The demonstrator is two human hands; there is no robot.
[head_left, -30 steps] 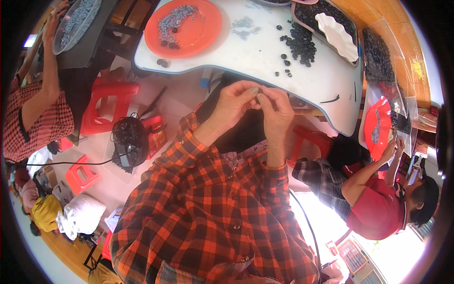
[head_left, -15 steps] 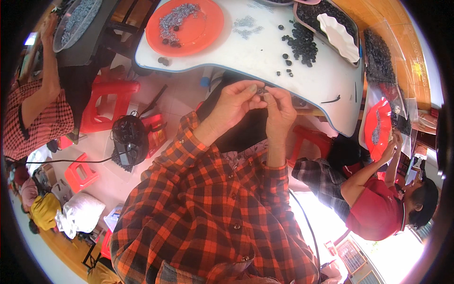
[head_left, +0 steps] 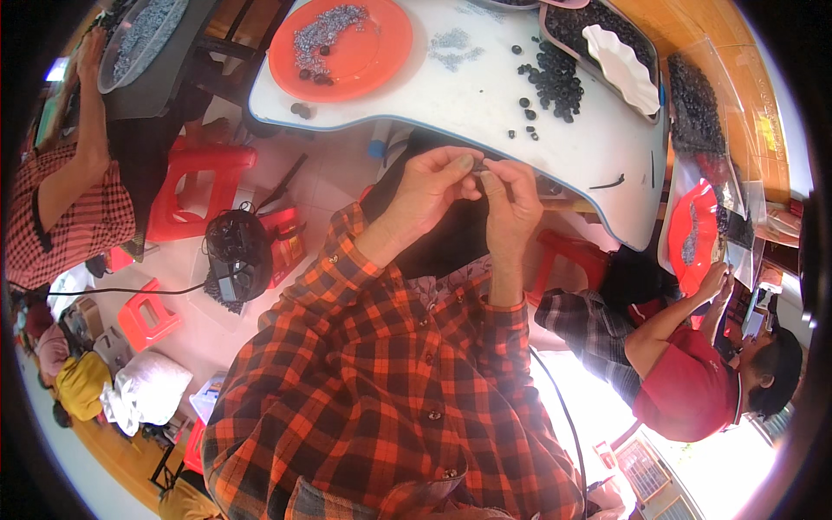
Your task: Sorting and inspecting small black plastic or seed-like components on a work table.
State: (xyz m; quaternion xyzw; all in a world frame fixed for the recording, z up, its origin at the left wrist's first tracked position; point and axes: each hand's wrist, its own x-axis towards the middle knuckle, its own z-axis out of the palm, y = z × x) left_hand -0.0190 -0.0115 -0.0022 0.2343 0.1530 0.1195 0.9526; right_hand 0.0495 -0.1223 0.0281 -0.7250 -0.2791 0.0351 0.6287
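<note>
Close to the table's near edge, my left hand (head_left: 433, 186) and my right hand (head_left: 513, 204) meet at the fingertips. Both are closed in a pinch around a small dark part (head_left: 479, 166), mostly covered by fingers, so its exact kind is unclear. Beyond them on the white table (head_left: 390, 106), small black round pieces (head_left: 556, 82) lie heaped, with a few loose ones nearer to me. An orange-red plate (head_left: 381, 69) at the far left carries small grey pieces (head_left: 325, 36) and a few black ones.
A tray of black pieces (head_left: 598, 22) with a wavy white dish (head_left: 617, 65) stands at the far right. Two co-workers sit nearby, one in a checked garment (head_left: 74, 204), one in a red shirt (head_left: 693, 381). Red stools (head_left: 195, 195) and a black fan-like device (head_left: 236, 251) stand left.
My fingertips have shifted slightly around the small dark part, which shows less now. The right-hand co-worker's hands have moved a little over the red dish.
</note>
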